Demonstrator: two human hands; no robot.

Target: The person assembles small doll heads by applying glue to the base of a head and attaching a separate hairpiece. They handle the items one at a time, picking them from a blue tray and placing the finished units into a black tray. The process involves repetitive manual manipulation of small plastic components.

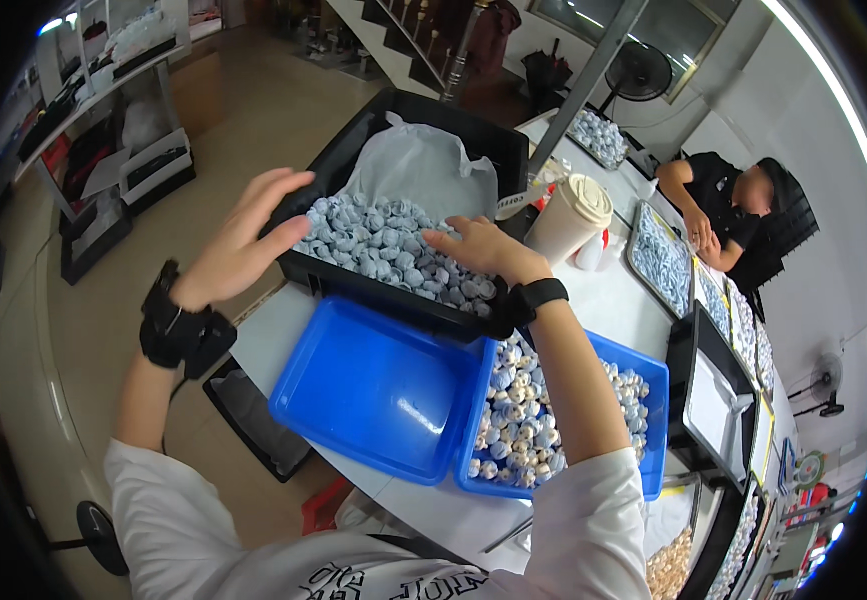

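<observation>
A black crate holds many small grey-blue rounded pieces, heaped toward its near side. A pale grey sheet lies at the far side of the crate. At the left rim is my left hand, open, fingers stretched and thumb apart over the edge of the heap. My right hand lies palm down on the right part of the heap, open, fingertips touching the pieces. Nearer to me, a blue tray shows its bare bottom. Beside it, another blue tray holds blue-and-cream pieces, partly hidden by my right forearm.
A lidded cream cup stands right of the crate on the white table. Farther right are a tray of grey-blue pieces, a black crate and a seated person. Another black crate sits low at left.
</observation>
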